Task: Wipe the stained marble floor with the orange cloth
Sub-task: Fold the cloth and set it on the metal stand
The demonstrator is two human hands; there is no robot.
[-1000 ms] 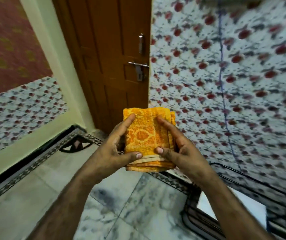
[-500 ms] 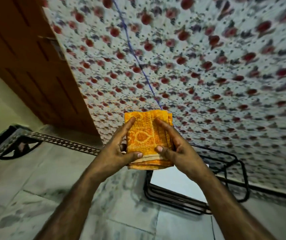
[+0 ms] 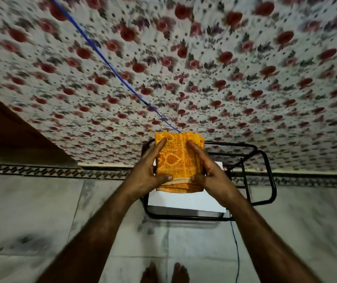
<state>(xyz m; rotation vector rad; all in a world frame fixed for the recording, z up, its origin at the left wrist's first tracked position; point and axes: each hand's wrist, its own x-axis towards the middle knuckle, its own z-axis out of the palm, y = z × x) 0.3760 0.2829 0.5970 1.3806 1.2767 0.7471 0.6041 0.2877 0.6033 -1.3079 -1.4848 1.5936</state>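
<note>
A folded orange cloth (image 3: 179, 160) with a paler pattern is held upright in front of me at the middle of the view. My left hand (image 3: 145, 172) grips its left edge, thumb across the bottom. My right hand (image 3: 210, 174) grips its right edge the same way. The grey-white marble floor (image 3: 41, 221) spreads below, with dark smudged stains at the lower left and near the middle.
A black metal-framed stand (image 3: 265, 176) with a white top stands on the floor against the flowered wall (image 3: 204, 68). A blue cord (image 3: 106, 60) runs down the wall and across the floor. A brown door (image 3: 4, 127) is at left. My bare feet (image 3: 163, 272) show at the bottom.
The view has swung right and down: the door slid off to the left, the black stand came to the centre. Both hands keep the same hold on the cloth.
</note>
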